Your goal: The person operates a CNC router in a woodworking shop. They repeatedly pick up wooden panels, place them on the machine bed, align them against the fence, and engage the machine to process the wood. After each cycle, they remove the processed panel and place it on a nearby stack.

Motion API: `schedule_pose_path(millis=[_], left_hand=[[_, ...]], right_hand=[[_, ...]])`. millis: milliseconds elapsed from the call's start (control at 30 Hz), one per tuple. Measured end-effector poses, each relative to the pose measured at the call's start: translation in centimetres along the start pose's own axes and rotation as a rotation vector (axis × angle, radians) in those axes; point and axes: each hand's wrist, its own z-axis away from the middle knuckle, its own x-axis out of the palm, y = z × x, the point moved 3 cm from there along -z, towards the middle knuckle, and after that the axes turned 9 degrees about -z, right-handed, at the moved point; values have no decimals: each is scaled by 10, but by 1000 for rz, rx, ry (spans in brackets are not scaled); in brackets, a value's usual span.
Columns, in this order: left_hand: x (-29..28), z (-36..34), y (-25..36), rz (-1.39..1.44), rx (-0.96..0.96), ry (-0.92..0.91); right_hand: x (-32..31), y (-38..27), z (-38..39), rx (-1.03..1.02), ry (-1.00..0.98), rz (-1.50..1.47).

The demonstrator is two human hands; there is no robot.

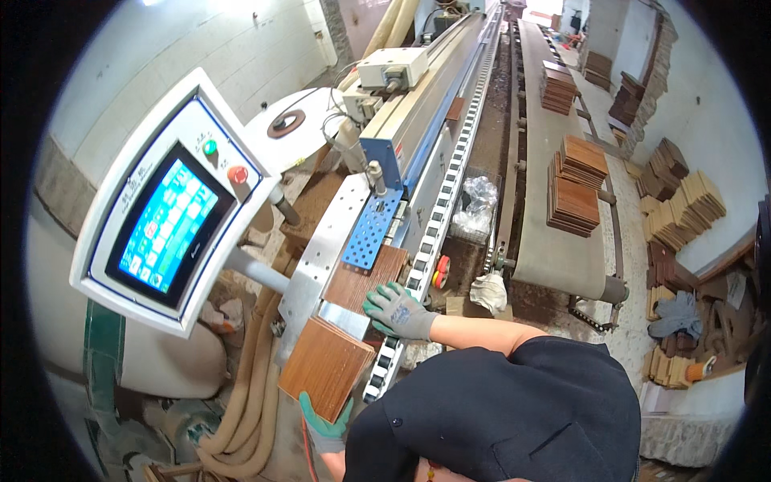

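My left hand (325, 424), in a grey and green glove, grips the near end of a small stack of brown wood panels (327, 365), which lies at the front of the machine's metal bed (309, 281). Its thumb shows at the edge; the other fingers are partly hidden. With fingers stretched out, my gloved right hand (399, 312) rests at the near right corner of a single dark brown wood panel (363, 283). That panel's far end reaches the perforated blue plate (373, 229). Bare metal shows between panel and stack.
A control panel with a lit screen (170, 225) stands on the left. The roller chain (438, 233) runs along the machine's right side. Beyond is a belt conveyor (554, 261) carrying panel stacks (574, 205). More boards (687, 210) lie by the right wall; hoses (253, 394) hang lower left.
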Motion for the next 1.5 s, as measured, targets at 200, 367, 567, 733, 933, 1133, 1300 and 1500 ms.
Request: schedule_pose_path(millis=[200, 367, 567, 733, 933, 1133, 1300, 1500], left_hand=[[12, -6, -1, -89, 57, -22], [18, -7, -5, -114, 74, 20], [8, -13, -11, -81, 70, 11], [1, -17, -15, -32, 41, 47], [5, -6, -11, -82, 44, 119], [11, -3, -8, -100, 52, 142], [9, -2, -8, -149, 85, 133], [12, -1, -8, -93, 82, 142]], right_hand=[[11, 7, 3, -29, 31, -14], [10, 6, 2, -19, 10, 28], [9, 8, 2, -30, -6, -25], [8, 9, 2, -58, 16, -13], [3, 26, -3, -38, -1, -37], [-11, 71, -11, 47, -40, 63], [-21, 105, -18, 21, -30, 101], [-23, 115, -18, 32, -32, 159]])
